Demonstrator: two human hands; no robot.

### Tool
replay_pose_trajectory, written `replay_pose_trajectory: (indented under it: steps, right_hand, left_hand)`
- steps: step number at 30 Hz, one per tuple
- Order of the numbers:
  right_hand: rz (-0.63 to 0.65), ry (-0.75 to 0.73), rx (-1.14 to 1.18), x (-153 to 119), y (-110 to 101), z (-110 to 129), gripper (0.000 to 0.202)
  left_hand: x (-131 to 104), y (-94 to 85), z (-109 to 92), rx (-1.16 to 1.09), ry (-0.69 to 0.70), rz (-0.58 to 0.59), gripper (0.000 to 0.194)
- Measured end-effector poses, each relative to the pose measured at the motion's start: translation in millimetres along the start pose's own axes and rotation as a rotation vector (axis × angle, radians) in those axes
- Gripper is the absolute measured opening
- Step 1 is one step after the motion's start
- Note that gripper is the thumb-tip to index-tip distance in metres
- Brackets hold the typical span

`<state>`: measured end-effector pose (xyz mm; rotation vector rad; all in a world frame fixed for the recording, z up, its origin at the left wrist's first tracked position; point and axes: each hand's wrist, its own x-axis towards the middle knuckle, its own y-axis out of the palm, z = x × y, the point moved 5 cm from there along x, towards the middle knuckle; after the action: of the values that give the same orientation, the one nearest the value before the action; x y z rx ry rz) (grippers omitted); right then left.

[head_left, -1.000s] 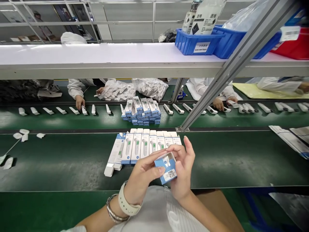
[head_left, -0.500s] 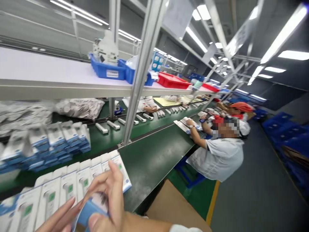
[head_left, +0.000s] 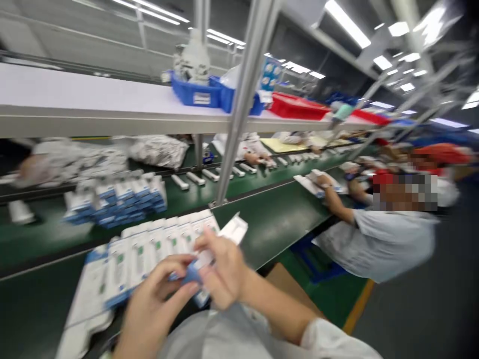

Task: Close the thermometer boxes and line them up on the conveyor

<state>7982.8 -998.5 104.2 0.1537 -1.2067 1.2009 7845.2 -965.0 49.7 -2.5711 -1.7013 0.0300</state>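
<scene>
Both hands close around a small blue-and-white box (head_left: 192,273) just below the center of the frame, above the near edge of a green tabletop (head_left: 258,239). The left hand (head_left: 147,301), rising from the bottom edge, has its grip pinched on the box's blue end between thumb and fingers; the grip of the right hand (head_left: 226,271) is curled around the other side, though blur hides exactly where its fingertips press. A white open flap (head_left: 236,228) juts out past the right hand; which box it belongs to cannot be told. Just behind the hands, a row of boxes (head_left: 153,249) lies side by side, printed faces up, running from lower left toward the center. At left of center, a pile of boxes (head_left: 119,202) sits near white devices (head_left: 194,178) strung out toward the right, with a plastic bag (head_left: 159,151) behind. A shelf (head_left: 75,94) crosses the upper left, carrying blue bins (head_left: 202,97) with a bottle (head_left: 196,60), and a red tray (head_left: 299,106) farther right. A metal post (head_left: 241,104) slants through the upper center. At right, a co-worker (head_left: 385,242) in a pale shirt sits with hands over the tabletop.
</scene>
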Motion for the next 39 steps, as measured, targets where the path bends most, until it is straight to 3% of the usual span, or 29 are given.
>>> replay_pose_trajectory:
  steps: [3, 8, 13, 20, 24, 27, 29, 32, 33, 35, 37, 39]
  right_hand:
    - [0.067, 0.073, 0.105, -9, 1, -7, 0.067]
    - [0.051, 0.207, 0.235, -17, 13, -17, 0.061]
    - [0.006, 0.311, 0.305, -18, 21, -17, 0.059]
    - [-0.067, 0.446, 0.383, -21, 24, -24, 0.055]
    - [-0.019, 0.501, 0.422, -20, 28, -28, 0.055]
    - [0.086, 0.474, 0.379, -21, 31, -28, 0.054]
    - [-0.03, 0.477, 0.272, -26, 23, -31, 0.051]
    - [-0.438, 0.594, 0.062, -46, -2, -42, 0.051]
    - [-0.522, 0.674, 0.031, -56, -7, -48, 0.051]
    - [-0.547, 0.897, 0.054, -77, -7, -66, 0.054]
    - [-0.449, 1.116, 0.102, -98, 2, -87, 0.057]
    - [-0.327, 1.263, 0.106, -114, 13, -105, 0.063]
  left_hand:
    - [1, 13.0, -8, -0.114, -0.031, 0.057, 0.046]
    - [1, 15.2, -11, -0.023, 0.083, 0.113, 0.026]
    - [-1, 12.3, -11, 0.052, 0.125, 0.019, 0.025]
    - [5, 10.2, -8, 0.031, 0.109, 0.018, 0.023]
    - [2, 11.5, -8, 0.024, 0.075, 0.142, 0.045]
    - [-3, 14.1, -3, 0.174, 0.053, 0.148, 0.062]
    - [-6, 13.6, 4, 0.202, 0.023, 0.084, 0.057]
    - [-8, 3.2, 21, 0.025, -0.033, -0.114, 0.05]
    - [-9, -3.3, 28, -0.059, -0.041, -0.201, 0.05]
    - [-10, -19.5, 44, -0.2, -0.055, -0.4, 0.048]
    - [-15, -35.7, 65, -0.276, -0.121, -0.594, 0.047]
    - [-23, -45.6, 91, -0.314, -0.282, -0.689, 0.048]
